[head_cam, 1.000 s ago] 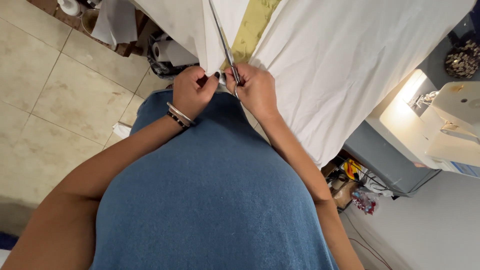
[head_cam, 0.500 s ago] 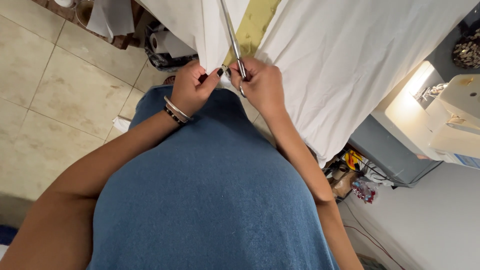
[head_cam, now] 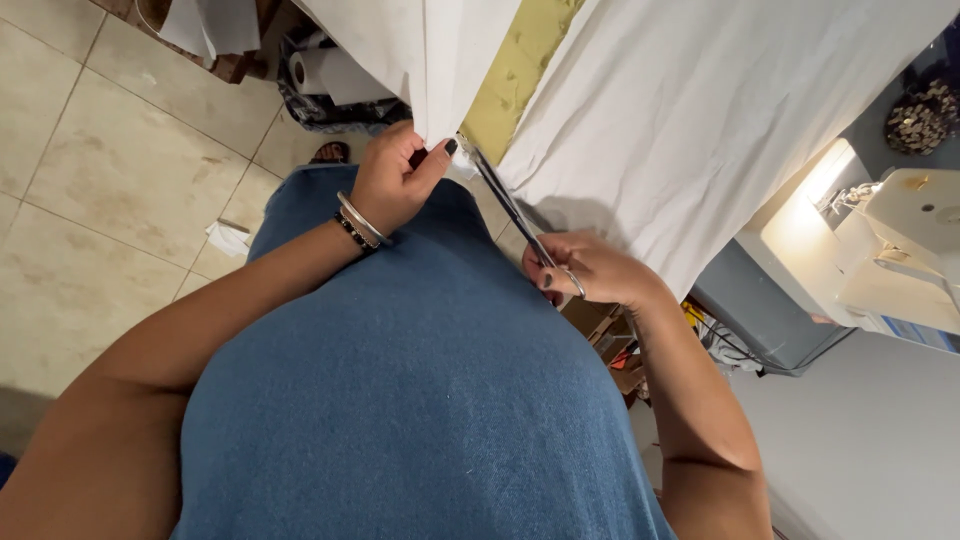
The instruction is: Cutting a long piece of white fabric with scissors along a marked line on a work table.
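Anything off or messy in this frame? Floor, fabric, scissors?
Minor only: a crumpled white scrap lies loose on the tiled floor beside the person. Otherwise the left hand pinches the white fabric edge and the right hand holds scissors; no damage shows.

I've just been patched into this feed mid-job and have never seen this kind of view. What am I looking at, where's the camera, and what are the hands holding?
There is no machine here: a person works bare-handed, and the one camera sits on their head, looking down past their blue top. White fabric hangs off a table edge, with a yellow-green strip showing at the gap in it. The left hand pinches a fold of that fabric. The right hand has its grip on scissors, blades pointing toward the pinched edge. A lit sewing machine stands at right.
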